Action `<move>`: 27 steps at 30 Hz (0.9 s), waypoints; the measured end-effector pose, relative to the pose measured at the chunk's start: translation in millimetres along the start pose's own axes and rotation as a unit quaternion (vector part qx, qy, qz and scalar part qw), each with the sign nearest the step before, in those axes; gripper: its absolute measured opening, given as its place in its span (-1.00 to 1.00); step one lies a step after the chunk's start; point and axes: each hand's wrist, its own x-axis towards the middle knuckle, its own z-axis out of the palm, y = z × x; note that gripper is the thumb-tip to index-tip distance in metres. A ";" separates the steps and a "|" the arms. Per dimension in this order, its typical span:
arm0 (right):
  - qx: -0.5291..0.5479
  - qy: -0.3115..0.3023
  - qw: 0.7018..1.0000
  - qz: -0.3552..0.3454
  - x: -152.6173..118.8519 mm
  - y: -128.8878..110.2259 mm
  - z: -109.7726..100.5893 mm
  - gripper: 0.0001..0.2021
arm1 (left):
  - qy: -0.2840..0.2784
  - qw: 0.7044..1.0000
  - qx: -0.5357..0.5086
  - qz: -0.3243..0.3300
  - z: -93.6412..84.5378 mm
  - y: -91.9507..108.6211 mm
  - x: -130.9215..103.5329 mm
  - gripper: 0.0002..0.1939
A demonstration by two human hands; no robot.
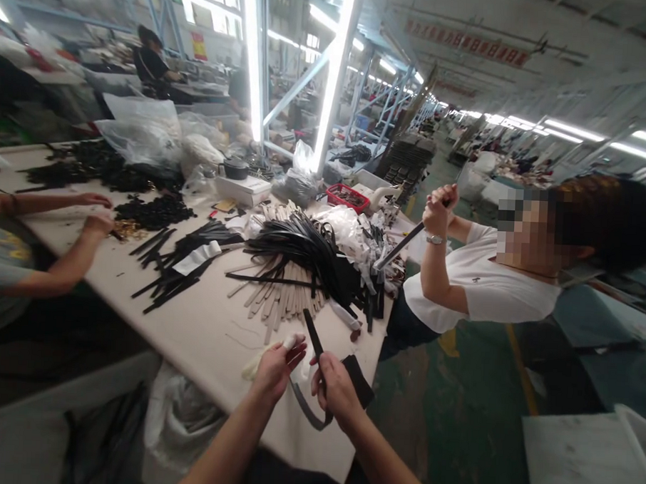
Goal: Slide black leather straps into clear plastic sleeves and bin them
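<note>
My right hand [338, 391] is closed around a black strap [313, 333], whose straight end points up and away. A greyer length of strap curves in a loop below the fingers. To its left, my left hand [274, 370] has its fingers curled at a whitish cloth [294, 340], which seems pinched in them; a cream part shows behind the hand. Just beyond both hands, a heap of long black straps [296, 244] lies over a fan of beige strips [270, 297]. A dark flat piece [357, 379] sits beside my right wrist, partly hidden.
At right, a person in a white shirt [493, 278] lifts a dark strap [403, 245]. Another person's hands [96, 214] work at the table's left side. Plastic bags [145, 138], a red basket [347, 198] and a white box [243, 188] stand on the table [190, 343].
</note>
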 end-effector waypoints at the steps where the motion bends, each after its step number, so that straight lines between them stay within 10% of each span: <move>1: -0.020 -0.003 1.000 -0.013 -7.7 -1.7 -1.2 -0.45 | 0.012 1.000 -0.018 0.002 2.7 5.1 1.8 -0.94; 8: -0.216 0.060 0.971 -0.076 -34.5 -15.7 2.6 -0.56 | 0.026 0.997 -0.074 -0.014 25.4 32.2 5.1 -0.91; 27: -0.236 0.067 0.967 -0.069 -33.4 -12.1 5.6 -0.55 | -0.019 0.998 -0.054 -0.022 37.2 40.9 1.3 -0.83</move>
